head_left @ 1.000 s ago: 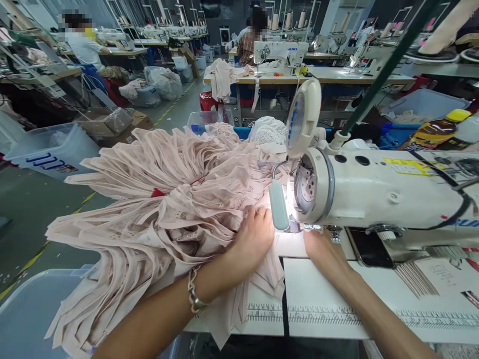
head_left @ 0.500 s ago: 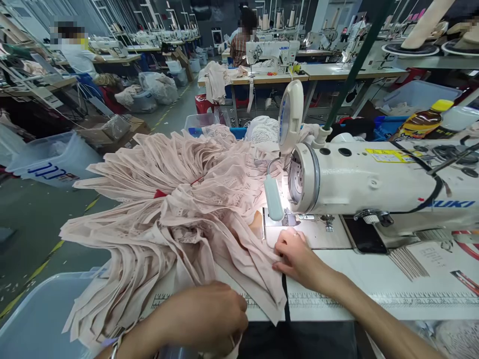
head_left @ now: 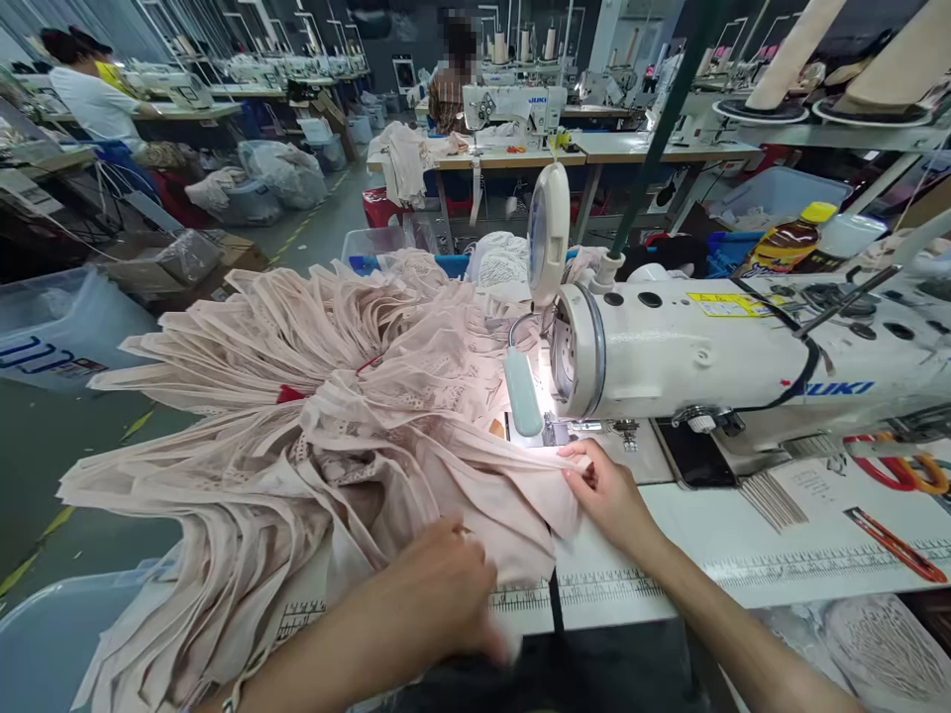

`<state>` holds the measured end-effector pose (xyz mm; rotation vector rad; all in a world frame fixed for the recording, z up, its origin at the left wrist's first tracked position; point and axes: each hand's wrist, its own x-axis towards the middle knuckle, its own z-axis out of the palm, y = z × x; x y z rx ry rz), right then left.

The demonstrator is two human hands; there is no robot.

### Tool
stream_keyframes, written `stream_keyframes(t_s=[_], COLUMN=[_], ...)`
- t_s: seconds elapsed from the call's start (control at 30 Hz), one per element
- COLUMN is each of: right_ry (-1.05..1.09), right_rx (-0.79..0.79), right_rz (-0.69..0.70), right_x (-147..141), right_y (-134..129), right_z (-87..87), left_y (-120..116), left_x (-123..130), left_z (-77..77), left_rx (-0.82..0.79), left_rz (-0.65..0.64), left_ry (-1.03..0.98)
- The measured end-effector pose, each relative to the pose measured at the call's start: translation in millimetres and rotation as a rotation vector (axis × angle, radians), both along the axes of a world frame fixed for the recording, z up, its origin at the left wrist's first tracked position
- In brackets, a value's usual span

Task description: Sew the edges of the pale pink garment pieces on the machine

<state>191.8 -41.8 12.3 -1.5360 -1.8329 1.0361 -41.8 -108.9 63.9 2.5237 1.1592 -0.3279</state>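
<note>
The right hand [head_left: 610,492] pinched the edge of a pale pink fabric piece [head_left: 520,485], thumb and fingers closed on its corner just near of the presser foot [head_left: 559,432] of the white sewing machine [head_left: 713,347]. The left hand [head_left: 438,584] lay on the near part of the same piece, at the table [head_left: 743,555] edge; its fingers were blurred, so I could not tell whether they gripped the cloth or only pressed it flat. The piece itself was the topmost of a big fanned pile of pink pieces [head_left: 282,416] that covered the left half of the table and hung over its left and near sides. The machine's small lamp [head_left: 521,392] lit the needle area just beyond the pinched corner.

To do this step well, the corner probably needed to stay taut between the two hands, so the edge ran straight toward the foot and no second layer from the pile rode along with it. The ruler strip [head_left: 616,586] printed along the near edge of the table, partly covered by the cloth, could serve to keep the edge square. Fingertips were best kept to the near side of the foot, clear of the needle. Red-handled scissors [head_left: 896,473] lay far to the right, well apart from both hands, beside a bottle [head_left: 788,241] behind the machine.
</note>
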Motion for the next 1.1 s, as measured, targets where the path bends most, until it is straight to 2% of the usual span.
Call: stream_keyframes(t_s=[0.1, 0.13, 0.17, 0.2, 0.27, 0.33, 0.4, 0.47, 0.53, 0.6, 0.67, 0.73, 0.8, 0.87, 0.9, 0.93, 0.97, 1.03, 1.1], right_ry=[-0.187, -0.255, -0.319, -0.375, -0.453, -0.507, -0.582, -0.728, -0.909, -0.961, -0.943, -0.907, -0.877, -0.865, -0.869, -0.881, -0.895, -0.906, -0.857], right_rx=[0.119, 0.156, 0.192, 0.226, 0.298, 0.392, 0.508, 0.594, 0.601, 0.497, 0.363, 0.308, 0.327, 0.369, 0.393, 0.424, 0.465, 0.582, 0.683], right_rz=[0.022, 0.033, 0.040, 0.041, 0.017, -0.040, -0.133, -0.294, -0.442, -0.487, -0.505, -0.528, -0.541, -0.548, -0.554, -0.571, -0.592, -0.652, -0.739], right_x=[-2.9, -4.2, -4.8, -4.2, 3.7, 23.7, 55.7, 94.1, 130.5, 157.9, 174.1, 181.8, 185.8, 189.5, 191.1, 192.3, 192.3, 187.5, 174.2], right_y=[10.8, 12.8, 13.5, 12.6, 6.5, -4.2, -16.3, -27.0, -34.3, -38.1, -39.2, -38.9, -38.0, -36.8, -36.2, -35.7, -35.3, -35.5, -37.2], right_z=[-4.2, -6.2, -8.3, -10.0, -11.3, -7.8, 1.2, 13.9, 26.0, 33.6, 35.3, 32.9, 29.2, 26.6, 26.1, 26.2, 27.0, 29.9, 32.4], left_y=[3.2, 6.2, 9.5, 12.7, 17.8, 20.8, 22.3, 23.0, 23.3, 23.4, 24.1, 25.7, 27.7, 28.1, 27.2, 25.5, 23.1, 17.7, 13.9], left_x=[1.4, 5.5, 10.8, 16.7, 26.7, 31.4, 31.1, 29.5, 28.9, 29.0, 27.4, 23.2, 17.8, 14.3, 14.1, 14.9, 16.5, 20.7, 23.4], left_z=[3.3, -0.4, -6.0, -13.2, -29.3, -43.3, -51.1, -51.0, -44.1, -33.1, -20.6, -8.7, -0.7, -0.8, -4.9, -11.5, -20.3, -40.7, -58.5], left_rx=[-0.501, -0.570, -0.551, -0.391, 0.073, 0.482, 0.709, 0.729, 0.608, 0.429, 0.210, -0.070, -0.406, -0.726, -0.804, -0.802, -0.699, -0.264, 0.142], left_rz=[-0.236, -0.247, -0.218, -0.115, 0.046, 0.080, 0.086, 0.118, 0.175, 0.257, 0.320, 0.327, 0.259, 0.107, 0.042, 0.001, -0.007, 0.050, -0.049], left_ry=[-0.114, -0.172, -0.223, -0.238, -0.194, -0.143, -0.107, -0.031, 0.064, 0.080, -0.014, -0.167, -0.307, -0.397, -0.421, -0.435, -0.445, -0.426, -0.372])
